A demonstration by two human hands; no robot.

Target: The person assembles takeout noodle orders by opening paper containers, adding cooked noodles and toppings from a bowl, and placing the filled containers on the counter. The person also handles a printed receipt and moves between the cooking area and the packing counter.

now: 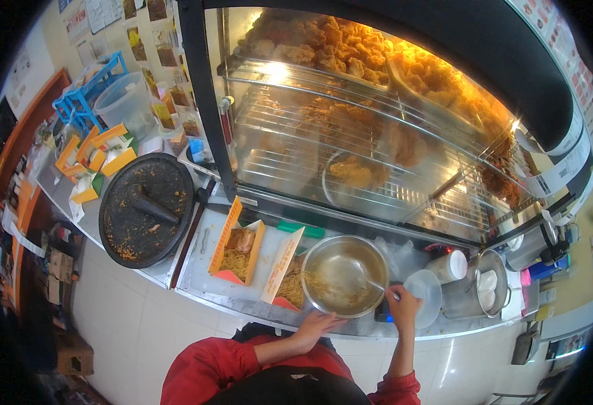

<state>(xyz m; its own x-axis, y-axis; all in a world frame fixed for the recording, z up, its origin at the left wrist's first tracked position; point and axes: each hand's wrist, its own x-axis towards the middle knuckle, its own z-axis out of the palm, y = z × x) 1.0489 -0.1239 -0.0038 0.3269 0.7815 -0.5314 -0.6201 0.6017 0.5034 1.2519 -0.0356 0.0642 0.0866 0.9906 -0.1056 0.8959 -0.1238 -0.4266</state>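
A steel mixing bowl [349,263] stands at the counter's front edge, with a few noodles and sauce smeared inside. My right hand [402,306] pinches the thin handle of a metal utensil [376,286] that reaches into the bowl; its head cannot be made out. Against the bowl's near side lies my left hand [319,329], fingers extended at the rim and not wrapped around it. Left of the bowl is an open paper box with noodles [290,288], partly hidden by its raised lid. Farther left, another open box [238,253] holds noodles topped with a piece of meat.
A glass warming cabinet [337,136] with fried chicken [347,45] rises behind the bowl. On the left sit a stone mortar [124,217] with its pestle [159,210] and several small boxes [89,187]. A plastic bowl [423,298] and a steel pot [461,298] stand on the right.
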